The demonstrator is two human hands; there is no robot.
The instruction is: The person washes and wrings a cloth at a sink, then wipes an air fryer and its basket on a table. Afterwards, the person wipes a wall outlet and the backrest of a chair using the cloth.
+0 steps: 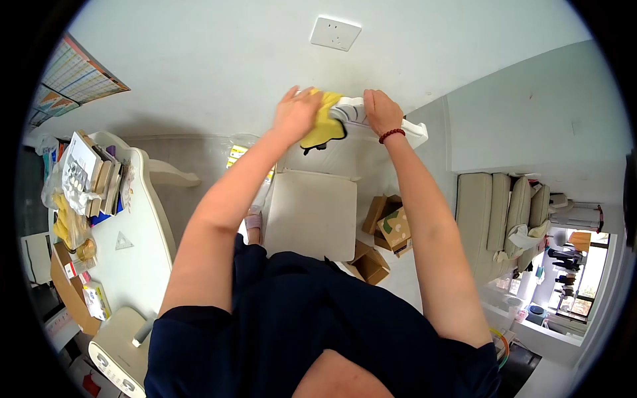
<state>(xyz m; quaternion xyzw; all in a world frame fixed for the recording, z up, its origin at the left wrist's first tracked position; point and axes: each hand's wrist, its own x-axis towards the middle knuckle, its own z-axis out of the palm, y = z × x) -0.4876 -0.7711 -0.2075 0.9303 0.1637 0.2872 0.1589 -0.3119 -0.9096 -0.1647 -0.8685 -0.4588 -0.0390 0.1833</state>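
Observation:
A yellow cloth (324, 130) with a dark edge hangs over the carved top of a white chair back (352, 111). My left hand (295, 116) is closed on the cloth, pressing it against the chair back; its fingers are slightly blurred. To the right, my right hand (383, 113) grips the top rail, its fingers folded over the edge. Below both hands lies the pale chair seat (312, 215), facing me. The lower part of the chair back is partly hidden by the cloth.
Behind the chair is a wall with a socket (336, 33). Cardboard boxes (371, 262) sit on the floor at the right of the seat. A white table (149, 219) with stacked books (99, 176) stands at left, a beige sofa (474, 205) at right.

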